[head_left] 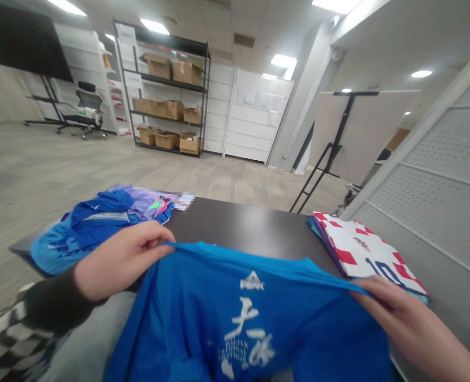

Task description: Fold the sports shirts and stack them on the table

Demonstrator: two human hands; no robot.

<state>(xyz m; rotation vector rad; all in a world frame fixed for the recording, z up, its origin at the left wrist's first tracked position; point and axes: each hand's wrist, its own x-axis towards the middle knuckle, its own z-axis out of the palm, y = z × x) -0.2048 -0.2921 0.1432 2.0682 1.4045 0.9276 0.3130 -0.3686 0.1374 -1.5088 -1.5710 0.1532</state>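
Both my hands hold up a blue sports jersey (242,318) with a white PEAK logo and white printed characters. My left hand (121,260) pinches one end of its lighter blue edge, and my right hand (410,318) pinches the other end, pulling it taut. The jersey hangs toward me over the front of a dark table (246,228). Near my left hand lies a crumpled heap of blue and purple clothing (99,225). Beyond my right hand sits a folded stack topped by a red-and-white checkered jersey (366,249) with a number 10.
A grey perforated panel (445,159) rises at the right, with a board on a black easel (362,132) beyond it. Across the carpet stand a metal shelf of cardboard boxes (163,90) and an office chair (87,109).
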